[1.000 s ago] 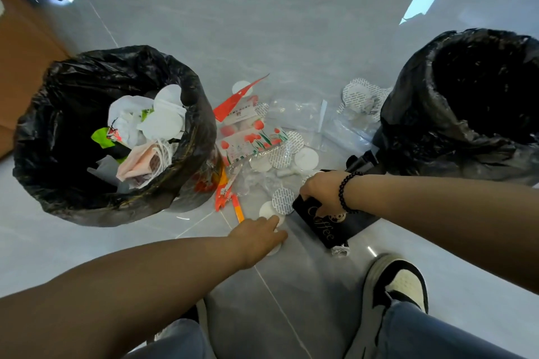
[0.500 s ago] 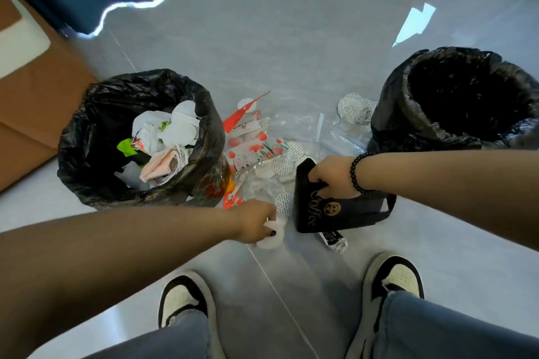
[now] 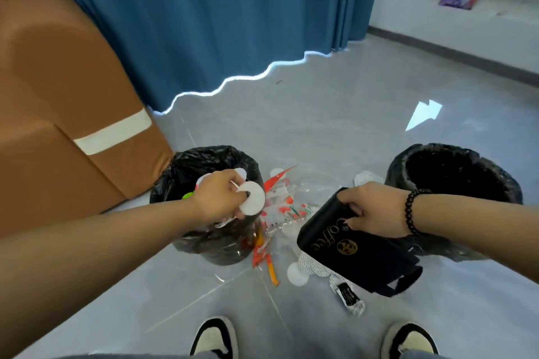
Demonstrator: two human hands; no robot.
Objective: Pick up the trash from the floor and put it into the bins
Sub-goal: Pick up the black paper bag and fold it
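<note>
Several pieces of trash still lay on the floor [image 3: 320, 125] nearest: a black sachet [image 3: 347, 294], a white disc [image 3: 297, 274], an orange wrapper [image 3: 271, 269]. Beyond, the right hand [image 3: 376, 208] gripped a black coffee bag [image 3: 347, 248], not yet binned, while the left hand [image 3: 218, 198] pinched a white round pad [image 3: 253, 198] over the part-filled left bin [image 3: 204, 160]. The right bin [image 3: 455, 172] looked empty.

2 bins lined with black bags stand on the floor, the left bin [image 3: 204, 166] and the right bin [image 3: 455, 175]. 2 hands are in view: the left hand [image 3: 218, 198] with 1 white round pad [image 3: 252, 198], the right hand [image 3: 370, 207] with 1 black coffee bag [image 3: 350, 253]. Between the bins lie 1 loose white disc [image 3: 297, 274], 1 orange stick [image 3: 271, 269], 1 black sachet [image 3: 347, 294] and 1 flowered wrapper [image 3: 288, 210]. 2 shoes show below, left [image 3: 214, 338] and right [image 3: 409, 341]. 1 brown box [image 3: 58, 125] stands at left.
</note>
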